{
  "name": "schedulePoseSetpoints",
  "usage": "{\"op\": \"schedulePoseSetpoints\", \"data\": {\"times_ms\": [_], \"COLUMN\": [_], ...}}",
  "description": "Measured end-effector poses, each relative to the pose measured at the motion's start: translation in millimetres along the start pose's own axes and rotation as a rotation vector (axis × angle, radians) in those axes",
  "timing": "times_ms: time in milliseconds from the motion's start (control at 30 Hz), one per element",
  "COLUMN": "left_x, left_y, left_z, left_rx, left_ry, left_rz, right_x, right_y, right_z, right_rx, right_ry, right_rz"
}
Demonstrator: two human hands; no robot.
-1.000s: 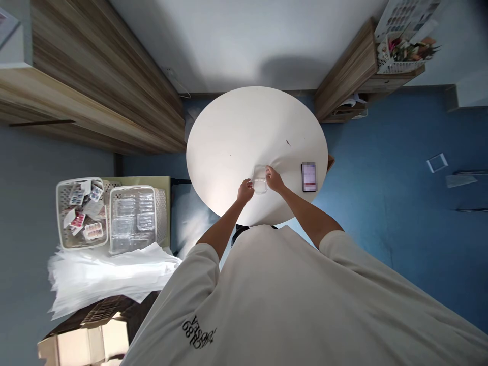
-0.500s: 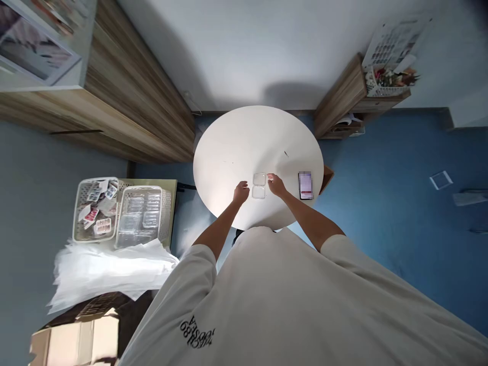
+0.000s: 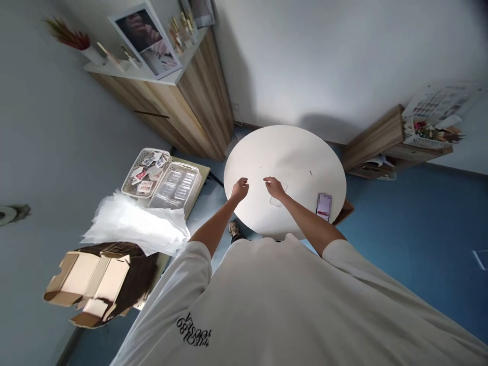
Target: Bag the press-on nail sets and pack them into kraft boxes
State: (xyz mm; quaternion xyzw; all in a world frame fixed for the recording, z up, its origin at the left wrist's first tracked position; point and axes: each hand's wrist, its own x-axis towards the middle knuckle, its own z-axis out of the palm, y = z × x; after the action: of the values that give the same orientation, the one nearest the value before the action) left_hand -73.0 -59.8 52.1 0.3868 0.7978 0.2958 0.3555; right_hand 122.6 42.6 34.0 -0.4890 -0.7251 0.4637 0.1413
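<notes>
A round white table (image 3: 290,152) stands in front of me. On it lies a small clear plastic case (image 3: 277,199), opened flat, partly behind my right wrist. My right hand (image 3: 275,188) hovers just above and to the left of the case with loosely curled fingers and nothing in them. My left hand (image 3: 240,189) hangs over the table's left edge, fingers loosely apart, holding nothing. A phone (image 3: 324,205) with a lit screen lies near the table's right edge.
To the left, two white baskets (image 3: 147,173) hold packets and clear cases on a low stand, beside a pile of white sheets (image 3: 133,229) and an open cardboard box (image 3: 91,284). Wooden cabinets (image 3: 183,101) stand at the back left and right. The floor is blue.
Both hands have let go of the clear case, which now lies opened flat on the table. The hands have moved left, and my view has swung towards the left side of the room.
</notes>
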Motion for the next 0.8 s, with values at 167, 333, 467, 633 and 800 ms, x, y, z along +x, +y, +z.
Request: {"op": "schedulePoseSetpoints", "data": {"times_ms": [167, 333, 467, 633, 800], "left_x": [5, 8, 13, 20, 26], "left_y": [-23, -55, -92, -148, -196], "left_z": [-51.6, -118.3, -180.5, -252.0, -299.7], "left_rx": [-0.011, -0.002, 0.020, 0.037, 0.052], "left_ry": [0.068, 0.118, 0.160, 0.229, 0.297], "left_rz": [0.043, 0.072, 0.065, 0.020, -0.080], "right_x": [12, 24, 36, 47, 51], "right_y": [-49, -105, -148, -191, -219], "right_z": [39, 103, 168, 240, 285], "right_rx": [0.007, 0.020, 0.015, 0.015, -0.006], "right_ry": [-0.041, -0.092, -0.117, -0.159, -0.202], "right_rz": [-0.080, -0.138, -0.168, -0.233, -0.247]}}
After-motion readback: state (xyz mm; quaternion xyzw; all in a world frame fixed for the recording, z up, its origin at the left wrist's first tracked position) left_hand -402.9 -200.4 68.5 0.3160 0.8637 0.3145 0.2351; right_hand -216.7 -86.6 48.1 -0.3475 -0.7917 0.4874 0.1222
